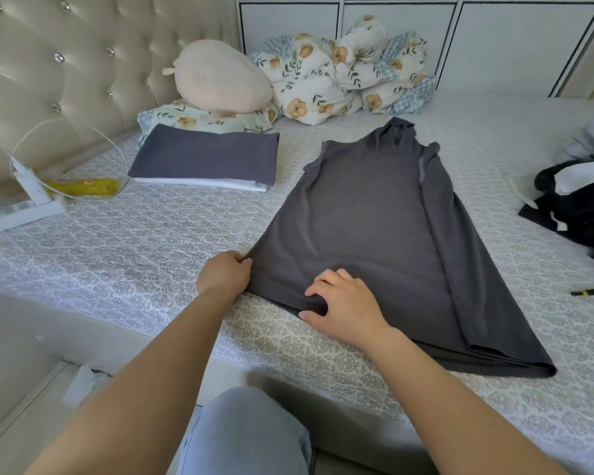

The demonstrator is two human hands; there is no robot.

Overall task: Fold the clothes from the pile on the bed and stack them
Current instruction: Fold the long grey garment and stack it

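- Now your left hand pinches the grey shirt at its hem corner, near the bed front edge.
- Your right hand grips the hem beside it.
- Folded stack lies toward the headboard.

Garment lies flat on bed, centre-right, neck end away from the person, hem toward the near edge. Left hand at the hem's left corner; right hand on the hem just right of it. Folded stack behind and left of the garment, well apart. Pillow behind the stack, against the headboard. Bundled bedding right of the pillow, behind the garment. Clothes pile at the bed's right edge.
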